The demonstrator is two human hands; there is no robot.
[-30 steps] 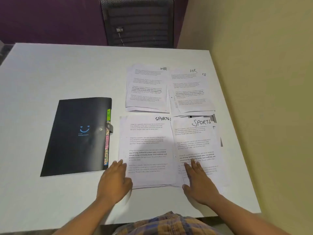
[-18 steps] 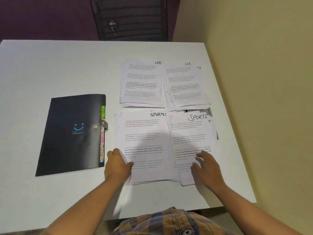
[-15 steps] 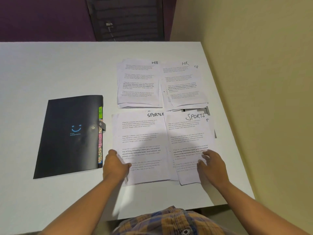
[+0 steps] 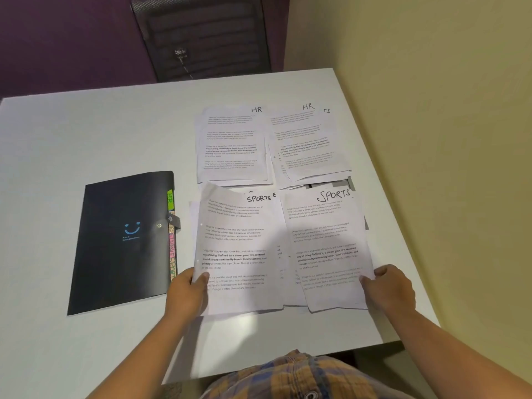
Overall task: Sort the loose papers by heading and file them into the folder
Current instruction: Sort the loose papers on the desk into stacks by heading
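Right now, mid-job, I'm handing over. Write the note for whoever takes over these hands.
Left hand: pinches the left edge of the near-left SPORTS sheet, with that side lifted.
Right hand: pinches the right edge of the near-right SPORTS sheet.
Beyond them lie the left HR pile and the right HR pile. The black folder lies closed to their left on the table.
Done: four piles laid out, headed HR and SPORTS.
Left: check the "TS" sheet peeking from under the right HR pile, merge like piles, open the folder, file.
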